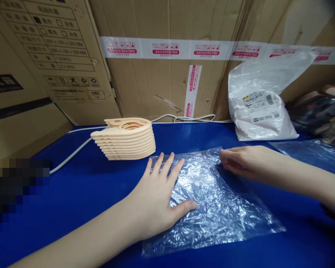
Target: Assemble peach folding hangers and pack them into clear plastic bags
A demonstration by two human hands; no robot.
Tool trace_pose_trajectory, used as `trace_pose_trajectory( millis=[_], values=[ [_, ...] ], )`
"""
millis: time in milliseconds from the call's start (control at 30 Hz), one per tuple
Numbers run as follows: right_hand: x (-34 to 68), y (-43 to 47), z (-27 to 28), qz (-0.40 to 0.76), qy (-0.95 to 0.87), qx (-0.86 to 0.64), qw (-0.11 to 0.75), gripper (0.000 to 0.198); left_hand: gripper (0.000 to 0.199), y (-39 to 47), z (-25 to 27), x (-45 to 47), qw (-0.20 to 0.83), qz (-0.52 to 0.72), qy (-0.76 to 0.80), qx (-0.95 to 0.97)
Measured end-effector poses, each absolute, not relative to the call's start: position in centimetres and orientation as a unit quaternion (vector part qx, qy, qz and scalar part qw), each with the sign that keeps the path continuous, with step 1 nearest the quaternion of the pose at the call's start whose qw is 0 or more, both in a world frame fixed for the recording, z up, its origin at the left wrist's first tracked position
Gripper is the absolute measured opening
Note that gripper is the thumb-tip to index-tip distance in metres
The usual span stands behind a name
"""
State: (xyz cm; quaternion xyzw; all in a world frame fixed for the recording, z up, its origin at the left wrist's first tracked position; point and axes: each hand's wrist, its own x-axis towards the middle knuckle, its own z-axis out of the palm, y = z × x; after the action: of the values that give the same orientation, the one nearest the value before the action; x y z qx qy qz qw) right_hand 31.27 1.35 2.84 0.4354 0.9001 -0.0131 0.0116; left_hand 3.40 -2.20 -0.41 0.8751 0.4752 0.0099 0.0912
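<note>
Clear plastic bag [214, 212]: centre to lower right of frame, flat on blue worktop [72, 193]. Left hand [155, 204]: fingers spread wide atop its left side. Right hand [241, 160]: fingers narrow, pinching its upper-right corner.

Left hand [156, 203] spread on clear plastic bag [209, 197], right hand [241, 160] at its corner

The left hand lies flat, fingers apart, on the crinkled plastic; the right hand's curled fingers pinch the far right corner. Just beyond the left hand, a stack of peach pieces [128, 143] stands on the blue surface [72, 208]. A white cord [72, 155] runs behind it, before cardboard boxes [167, 18]. Farther right stands a labelled white package [259, 128].
</note>
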Motion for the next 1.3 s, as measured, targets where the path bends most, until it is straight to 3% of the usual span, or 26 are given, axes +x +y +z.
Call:
trace_pose_trajectory(
  millis=[267, 533, 667, 1000, 1300],
  values=[
    [30.5, 0.8, 2.8, -0.087, 0.89, 0.442, 0.071, 0.055, 0.091, -1.8, -0.4, 3.4, 0.123, 0.028, 0.484, 0.866],
    [29.9, -0.1, 4.6, -0.2, 0.884, 0.421, 0.016, 0.045, 0.077, -1.3, -0.7, 3.6, 0.17, 0.123, 0.516, 0.83],
    [29.9, -0.4, 4.4, -0.175, 0.9, 0.398, 0.038, 0.055, 0.073, -1.4, -0.5, 3.6, 0.196, 0.167, 0.52, 0.814],
    [27.3, -0.9, 2.1, -0.136, 0.954, 0.265, -0.036, 0.073, 0.063, -1.5, -1.2, 3.6, 0.239, 0.261, 0.509, 0.785],
    [27.1, -0.5, 1.1, -0.158, 0.95, 0.266, -0.028, 0.092, 0.066, -1.6, -1.2, 3.8, 0.235, 0.23, 0.504, 0.798]
  ],
)
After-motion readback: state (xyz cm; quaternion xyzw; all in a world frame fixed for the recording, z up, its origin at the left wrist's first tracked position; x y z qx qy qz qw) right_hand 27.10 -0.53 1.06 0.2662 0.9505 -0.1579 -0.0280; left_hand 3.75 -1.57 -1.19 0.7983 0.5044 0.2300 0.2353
